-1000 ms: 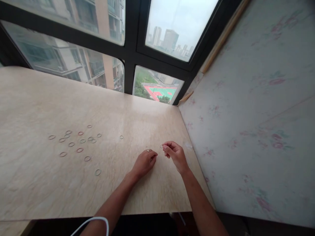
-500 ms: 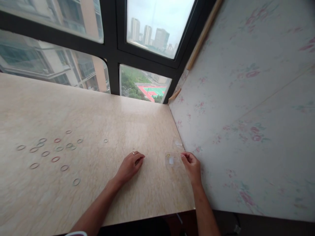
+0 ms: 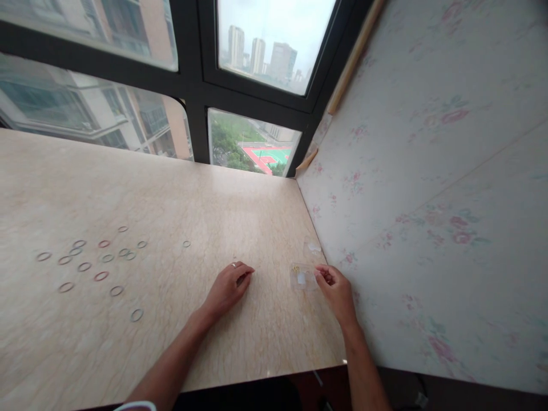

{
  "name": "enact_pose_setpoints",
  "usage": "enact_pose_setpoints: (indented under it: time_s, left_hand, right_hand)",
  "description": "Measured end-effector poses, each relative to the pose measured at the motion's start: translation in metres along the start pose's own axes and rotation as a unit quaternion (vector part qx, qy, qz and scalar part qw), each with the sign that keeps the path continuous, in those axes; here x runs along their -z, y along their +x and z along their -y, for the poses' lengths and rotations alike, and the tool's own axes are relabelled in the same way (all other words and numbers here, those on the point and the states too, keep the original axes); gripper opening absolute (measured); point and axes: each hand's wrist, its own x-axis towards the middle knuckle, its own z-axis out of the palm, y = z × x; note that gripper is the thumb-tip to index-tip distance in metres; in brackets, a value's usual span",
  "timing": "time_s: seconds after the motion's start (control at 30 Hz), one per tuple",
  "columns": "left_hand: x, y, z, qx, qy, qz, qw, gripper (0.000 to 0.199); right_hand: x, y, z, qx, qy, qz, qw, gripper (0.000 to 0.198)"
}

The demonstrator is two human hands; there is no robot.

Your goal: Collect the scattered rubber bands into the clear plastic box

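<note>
Right hand (image 3: 336, 288) poised at the right edge of a small, shallow, clear plastic box (image 3: 292, 278), on the right part of a cream marbled counter (image 3: 171, 342). Thumb and index finger nearly together there, gap narrow; cannot tell whether pinching something small or the box's edge. Box directly to the left of those fingertips, just beside or partly beneath, hence much nearer to the right hand than to the left. Long axis uncertain, with the right end partly covered by fingers; apparently roughly left to right. Inside, small gold-coloured pieces (image 3: 295, 268) in the far left part, and a squarish white patch (image 3: 301, 278) near the middle. Left hand (image 3: 226, 288) resting on the counter to the left of the box, well apart from it, silver band (image 3: 233, 265) on one finger, fingertips drawn in to the thumb, nothing visible between. Just beyond the box, close to the pale floral-papered wall (image 3: 406, 285), a thin clear plastic piece (image 3: 312, 249). Well to the left, a loose scatter of thin, round, grey, green and red rings (image 3: 84, 266), some overlapping.
</note>
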Motion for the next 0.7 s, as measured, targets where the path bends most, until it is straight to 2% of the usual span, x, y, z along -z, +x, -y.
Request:
enact_pose_setpoints:
  time_s: [0.13,0.27,0.33,0.47,0.7]
  left_hand:
    - [0.0,0.0,-0.002,0.005,0.003,0.004,1.0,0.018]
    - [0.001,-0.001,-0.005,0.015,-0.001,0.009,1.0,0.019]
    - [0.001,-0.002,-0.006,0.018,-0.005,0.01,1.0,0.019]
    - [0.001,-0.005,-0.006,0.022,-0.009,0.007,1.0,0.019]
    - [0.007,-0.015,-0.009,0.02,-0.04,-0.017,0.999,0.018]
  right_hand:
    - [-0.003,-0.035,0.018,0.051,-0.018,0.024,0.998,0.026]
    - [-0.029,-0.072,0.026,0.09,0.003,0.129,0.988,0.023]
    - [-0.042,-0.082,0.025,0.11,-0.015,0.139,0.984,0.022]
    - [-0.053,-0.085,0.017,0.118,-0.031,0.116,0.986,0.026]
    - [-0.052,-0.081,-0.008,0.144,-0.017,0.128,0.981,0.031]
